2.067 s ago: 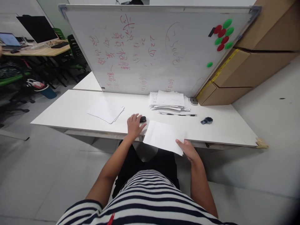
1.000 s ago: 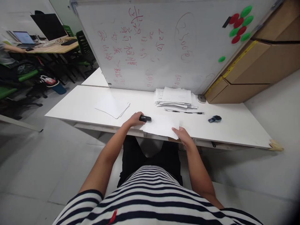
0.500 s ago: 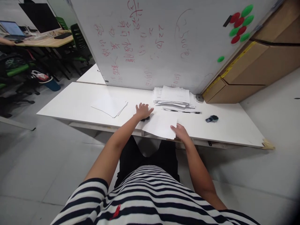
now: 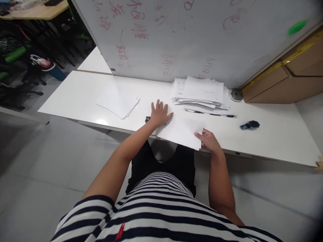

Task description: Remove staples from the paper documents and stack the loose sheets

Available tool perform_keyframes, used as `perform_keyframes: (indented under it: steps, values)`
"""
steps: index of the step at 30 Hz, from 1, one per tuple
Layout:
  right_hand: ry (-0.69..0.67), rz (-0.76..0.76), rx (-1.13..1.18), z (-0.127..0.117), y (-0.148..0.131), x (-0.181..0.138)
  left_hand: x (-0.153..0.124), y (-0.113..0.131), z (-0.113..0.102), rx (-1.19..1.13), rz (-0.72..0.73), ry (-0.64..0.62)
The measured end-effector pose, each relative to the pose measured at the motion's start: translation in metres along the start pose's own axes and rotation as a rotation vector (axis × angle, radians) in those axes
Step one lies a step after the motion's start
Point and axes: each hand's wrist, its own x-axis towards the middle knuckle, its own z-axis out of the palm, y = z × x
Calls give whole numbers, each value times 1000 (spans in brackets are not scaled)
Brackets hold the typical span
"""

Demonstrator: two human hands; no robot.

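My left hand (image 4: 160,115) lies with its fingers spread over a small black object (image 4: 147,119), whose end shows beside the wrist; the palm hides most of it, and I cannot make out its kind. White sheets of paper (image 4: 180,131) lie at the table's front edge, their left end by that hand. At their right corner, my right hand (image 4: 209,140) pinches the sheets between thumb and fingers. To the left rest other loose sheets (image 4: 118,106), slightly fanned.
Behind the hands is a thick stack of printed paper (image 4: 202,90). A dark strip (image 4: 210,113) lies before it, and a dark blue item (image 4: 249,125) sits farther right. A whiteboard (image 4: 151,67) and cardboard boxes (image 4: 270,84) border the white table (image 4: 75,90).
The view has tilted down and come closer to the table. My left hand stays spread over the black object, and my right hand keeps its pinch on the sheets' corner.
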Motion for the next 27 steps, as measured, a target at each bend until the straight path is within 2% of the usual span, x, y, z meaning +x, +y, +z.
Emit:
perform_keyframes:
  steps: [8,16,21,24,27]
  values:
    - [60,11,-9,2,-1,-3,0,1,0,14,5,-35]
    - [41,46,36,1,3,1,3,-2,1,-24,60,-66]
    - [12,22,108,3,4,4,0,-1,1,-53,37,-27]
    - [15,11,131,8,3,4,3,-6,-7,-210,46,-43]
    - [115,-29,152,16,2,1,6,-17,-29,-561,47,-17]
